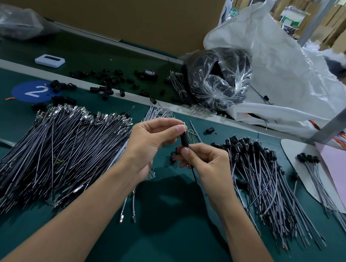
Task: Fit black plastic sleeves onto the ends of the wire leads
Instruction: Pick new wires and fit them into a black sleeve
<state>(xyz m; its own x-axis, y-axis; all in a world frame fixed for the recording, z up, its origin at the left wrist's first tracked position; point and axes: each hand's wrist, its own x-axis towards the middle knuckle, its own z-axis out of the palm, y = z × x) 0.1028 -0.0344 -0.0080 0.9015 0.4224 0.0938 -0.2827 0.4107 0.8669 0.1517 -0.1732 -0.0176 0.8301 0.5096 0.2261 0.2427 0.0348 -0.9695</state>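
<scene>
The left hand (pixel 155 141) pinches the metal tip of one wire lead (pixel 194 176) between thumb and fingertips, its grip narrow and closed on that tip. Just below it the right hand (pixel 205 163) pinches the same lead between thumb and forefinger, its grip tight round the wire. Between the two grips a black plastic sleeve (pixel 185 140) sits tilted on the lead, its lower end at the right thumb. The rest of the lead hangs from the right grip toward the green desk (pixel 164 249). Left of the grips lies a broad pile of bare leads (pixel 55 155), and right of them a pile of leads with sleeves fitted (pixel 260 174). Beyond the grips loose black sleeves (pixel 108 79) are scattered, and further right stands a clear bag of black parts (pixel 218 77)
</scene>
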